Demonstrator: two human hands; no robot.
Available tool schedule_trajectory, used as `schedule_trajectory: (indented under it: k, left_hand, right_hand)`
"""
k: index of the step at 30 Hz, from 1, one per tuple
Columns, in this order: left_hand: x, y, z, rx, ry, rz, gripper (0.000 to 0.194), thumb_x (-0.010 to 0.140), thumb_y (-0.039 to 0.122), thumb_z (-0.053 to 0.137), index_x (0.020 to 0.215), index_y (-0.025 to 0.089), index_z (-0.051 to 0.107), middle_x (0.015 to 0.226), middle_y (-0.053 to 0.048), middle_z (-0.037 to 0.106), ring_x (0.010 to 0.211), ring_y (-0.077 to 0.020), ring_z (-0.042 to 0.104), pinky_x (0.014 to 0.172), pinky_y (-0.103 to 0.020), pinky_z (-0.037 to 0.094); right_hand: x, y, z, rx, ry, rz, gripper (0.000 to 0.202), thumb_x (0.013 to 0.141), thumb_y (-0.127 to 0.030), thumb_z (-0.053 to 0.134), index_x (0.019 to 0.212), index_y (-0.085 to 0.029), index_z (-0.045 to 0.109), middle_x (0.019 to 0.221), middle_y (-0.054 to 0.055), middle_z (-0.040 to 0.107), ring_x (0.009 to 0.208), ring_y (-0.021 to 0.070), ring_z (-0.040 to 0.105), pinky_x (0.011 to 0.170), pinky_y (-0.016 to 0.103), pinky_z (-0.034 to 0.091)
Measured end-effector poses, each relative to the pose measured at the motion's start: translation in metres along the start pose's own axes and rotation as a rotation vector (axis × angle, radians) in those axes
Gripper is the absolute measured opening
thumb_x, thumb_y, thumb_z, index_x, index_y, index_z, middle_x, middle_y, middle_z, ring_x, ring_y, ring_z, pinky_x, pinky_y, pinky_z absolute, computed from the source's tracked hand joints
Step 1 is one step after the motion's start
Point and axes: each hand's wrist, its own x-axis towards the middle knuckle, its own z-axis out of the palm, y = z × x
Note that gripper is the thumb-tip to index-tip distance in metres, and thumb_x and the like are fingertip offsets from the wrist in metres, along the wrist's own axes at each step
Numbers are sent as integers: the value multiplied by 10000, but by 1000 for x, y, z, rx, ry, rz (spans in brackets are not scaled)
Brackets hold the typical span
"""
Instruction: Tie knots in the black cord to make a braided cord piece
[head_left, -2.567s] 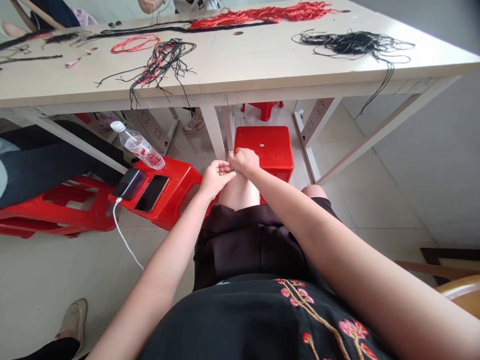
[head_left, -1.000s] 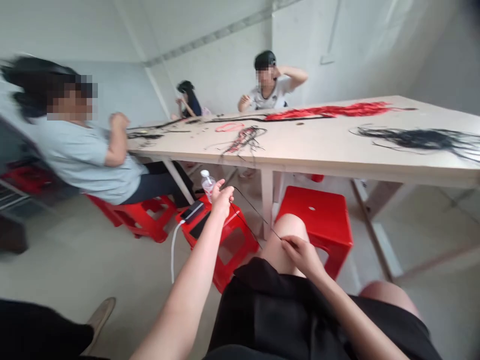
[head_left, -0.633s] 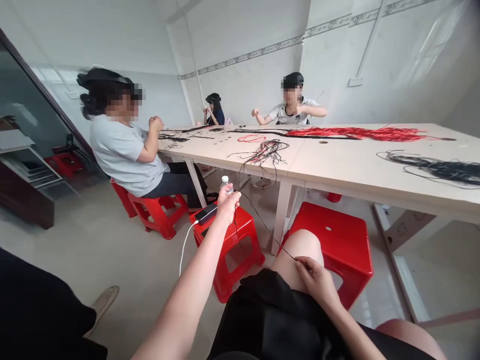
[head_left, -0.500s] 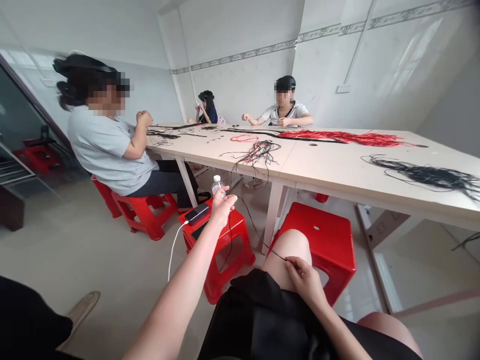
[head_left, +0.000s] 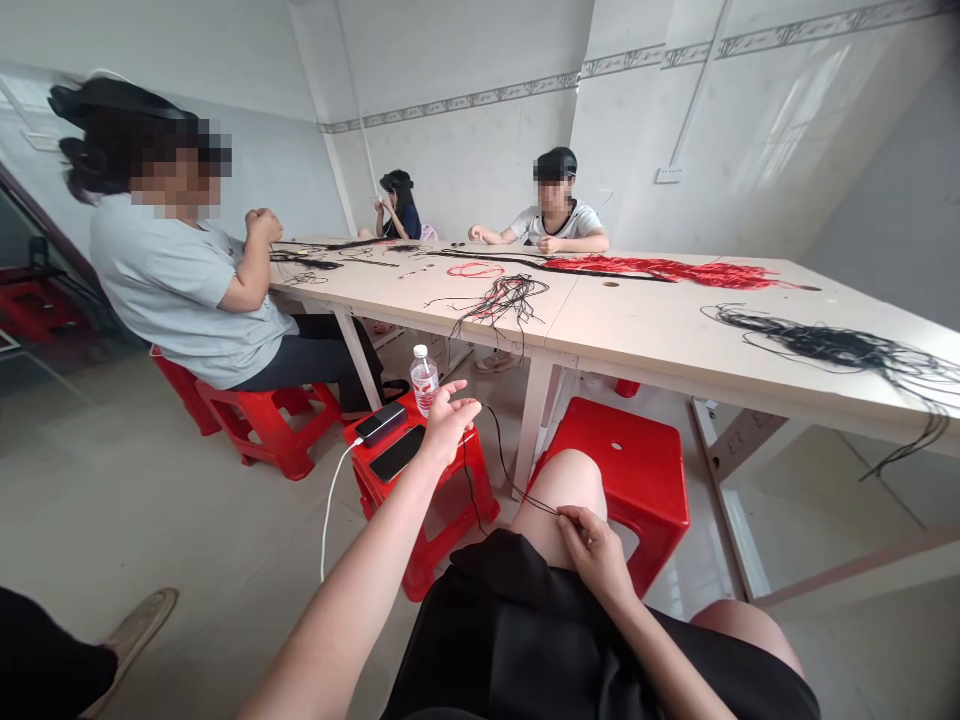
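A thin black cord hangs in a slack curve between my two hands. My left hand, stretched out over a red stool, pinches it between thumb and finger, with the other fingers partly bent. From that hand a loose end of the cord dangles down beside the stool. Close above my bare knee, my right hand is closed on the cord's other part at the fingertips. Just behind my left hand stands a water bottle with a white cap.
The red stool also carries a phone and a power bank with a white cable. Another red stool is by my knee. On the long table lie black cords and red cords. Several people sit around it.
The view has shifted slightly, so the surroundings sit further left. My left hand has come a little nearer my right, and the cord between them sags more. Both hands keep hold of it.
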Motion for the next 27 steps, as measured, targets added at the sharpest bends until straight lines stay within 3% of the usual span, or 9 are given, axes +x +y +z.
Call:
schedule_trajectory:
  k: [15,27]
  left_hand:
    - [-20,6,16,60,-119,-3,512,565,185,699,1027,195,479,638,66,582,450,-40,442,455,-186,301]
    - [-30,5,24,74,-262,100,470,627,190,698,1033,198,460,617,66,561,498,-55,448,493,-191,317]
  right_hand:
    - [-3,3,-1,25,2,-36,259,866,-376,483,894,-180,650,872,66,711,769,210,648,724,322,509]
    - [-3,3,-2,43,-14,14,298,861,-406,472,908,-182,664,919,82,714,826,228,646,769,353,507]
